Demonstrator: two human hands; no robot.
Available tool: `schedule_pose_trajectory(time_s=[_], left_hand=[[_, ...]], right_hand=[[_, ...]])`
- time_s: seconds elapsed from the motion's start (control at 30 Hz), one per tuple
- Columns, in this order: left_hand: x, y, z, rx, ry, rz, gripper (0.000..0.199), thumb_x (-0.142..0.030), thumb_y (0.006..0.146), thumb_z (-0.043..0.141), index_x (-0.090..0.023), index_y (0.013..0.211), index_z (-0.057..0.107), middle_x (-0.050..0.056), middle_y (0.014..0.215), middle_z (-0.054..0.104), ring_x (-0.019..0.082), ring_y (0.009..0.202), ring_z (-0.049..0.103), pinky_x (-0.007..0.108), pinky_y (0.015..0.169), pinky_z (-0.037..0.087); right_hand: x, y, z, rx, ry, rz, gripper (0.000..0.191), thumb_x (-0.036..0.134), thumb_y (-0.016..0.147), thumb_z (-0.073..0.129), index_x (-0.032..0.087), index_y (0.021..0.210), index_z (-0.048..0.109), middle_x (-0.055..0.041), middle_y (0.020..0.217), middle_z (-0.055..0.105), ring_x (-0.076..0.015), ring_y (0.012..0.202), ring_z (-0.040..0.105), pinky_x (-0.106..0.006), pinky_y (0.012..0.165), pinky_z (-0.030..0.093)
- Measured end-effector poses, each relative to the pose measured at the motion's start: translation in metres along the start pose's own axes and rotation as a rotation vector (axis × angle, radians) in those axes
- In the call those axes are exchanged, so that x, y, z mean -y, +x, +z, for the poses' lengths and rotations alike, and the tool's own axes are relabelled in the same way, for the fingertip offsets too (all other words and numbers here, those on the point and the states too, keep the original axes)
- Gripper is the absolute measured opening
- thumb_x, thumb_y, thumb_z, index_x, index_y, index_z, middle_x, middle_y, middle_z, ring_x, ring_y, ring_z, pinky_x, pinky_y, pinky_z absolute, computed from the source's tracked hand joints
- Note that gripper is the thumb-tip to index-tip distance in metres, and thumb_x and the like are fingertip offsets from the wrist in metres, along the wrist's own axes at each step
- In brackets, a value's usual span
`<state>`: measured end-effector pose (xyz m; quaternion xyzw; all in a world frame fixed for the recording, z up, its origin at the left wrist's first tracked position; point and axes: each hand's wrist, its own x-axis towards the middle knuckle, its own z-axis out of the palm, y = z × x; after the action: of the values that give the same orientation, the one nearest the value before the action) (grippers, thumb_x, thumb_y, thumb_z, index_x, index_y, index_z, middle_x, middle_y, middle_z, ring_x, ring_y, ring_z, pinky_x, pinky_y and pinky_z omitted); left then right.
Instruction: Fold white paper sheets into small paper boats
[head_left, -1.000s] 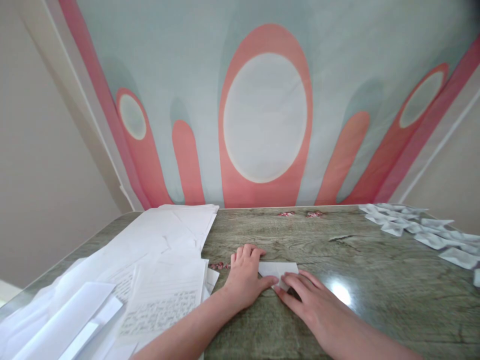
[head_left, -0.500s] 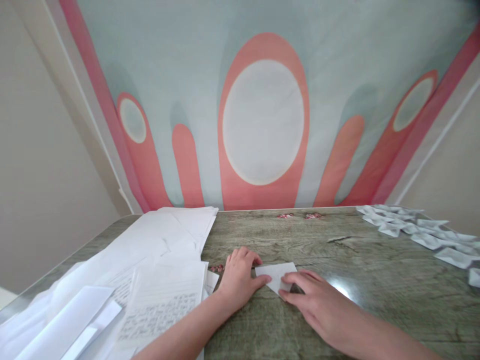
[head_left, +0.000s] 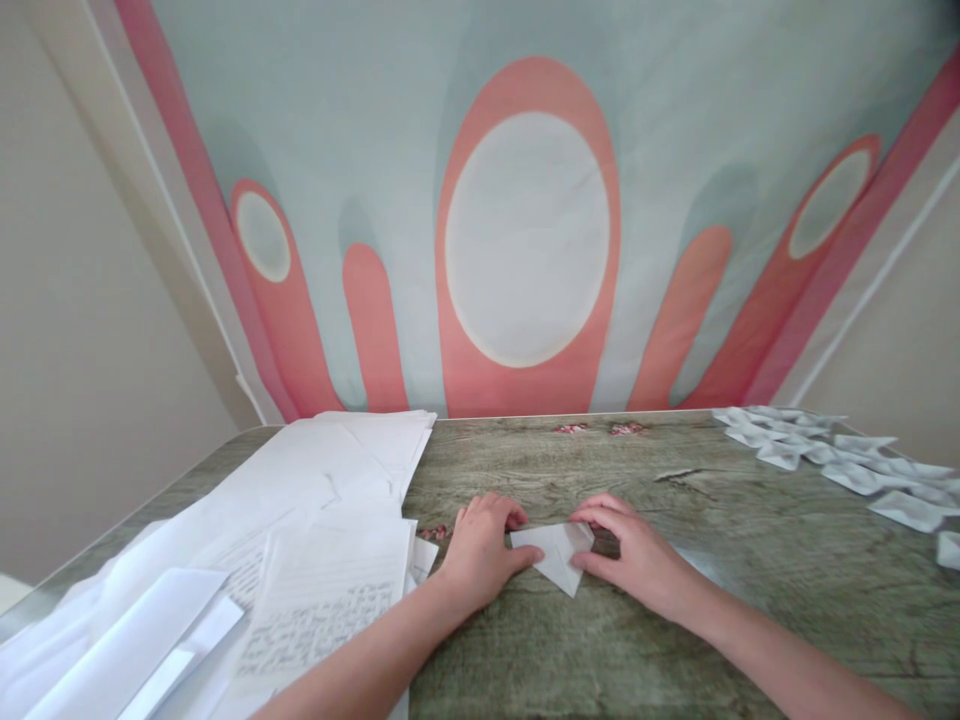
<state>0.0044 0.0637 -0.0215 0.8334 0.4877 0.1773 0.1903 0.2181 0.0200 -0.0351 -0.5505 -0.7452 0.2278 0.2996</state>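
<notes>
A small folded white paper [head_left: 556, 556], roughly triangular with one point toward me, lies on the wood-grain table between my hands. My left hand [head_left: 486, 545] grips its left corner, thumb on top and fingers curled behind. At the right corner my right hand [head_left: 628, 552] pinches the paper, with the thumb at the near edge and the fingertips at the far edge. Fold lines show on the paper's right part.
Left of my arm lies a pile of white sheets [head_left: 330, 590], some handwritten, with folded strips [head_left: 142, 640] on top. Several folded paper pieces [head_left: 847, 478] stand in rows at the far right. A patterned backdrop [head_left: 525, 390] rises behind the table [head_left: 525, 470].
My right hand has moved up and slightly right, from the paper's lower right edge to its right corner. The lower point of the paper now shows. My left hand stays at the left corner.
</notes>
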Motion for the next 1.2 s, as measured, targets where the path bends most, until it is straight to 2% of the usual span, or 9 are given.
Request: schedule_pose_trajectory(time_s=[0.3,0.83,1.2], left_hand=[[-0.0023,-0.0036,0.0008,0.006,0.05,0.004,0.035,-0.046,0.061,0.071,-0.022,0.083,0.06,0.003,0.089,0.057,0.025,0.091,0.051,0.034,0.077,0.037],[-0.0067,-0.0037,0.0013,0.02,-0.009,-0.001,0.034,-0.041,0.058,0.074,-0.023,0.083,0.06,0.0,0.086,0.058,0.022,0.086,0.052,0.032,0.076,0.037],[-0.0089,-0.0043,-0.0006,0.026,-0.02,-0.004,0.032,-0.039,0.059,0.074,-0.023,0.083,0.061,0.001,0.087,0.058,0.023,0.088,0.052,0.032,0.075,0.036]], right_hand=[[-0.002,-0.0017,-0.0033,0.041,0.031,0.039,0.024,0.025,0.068,0.066,0.019,0.09,0.059,-0.0028,0.092,0.053,-0.0176,0.085,0.052,-0.029,0.076,0.042],[-0.0048,-0.0063,-0.0003,0.01,0.049,0.036,0.026,0.024,0.068,0.067,0.02,0.09,0.054,-0.0022,0.092,0.052,-0.0184,0.086,0.05,-0.031,0.078,0.041],[-0.0006,-0.0081,-0.0021,-0.002,0.028,0.019,0.022,0.025,0.07,0.066,0.019,0.089,0.057,-0.0024,0.091,0.054,-0.0183,0.087,0.051,-0.029,0.077,0.041]])
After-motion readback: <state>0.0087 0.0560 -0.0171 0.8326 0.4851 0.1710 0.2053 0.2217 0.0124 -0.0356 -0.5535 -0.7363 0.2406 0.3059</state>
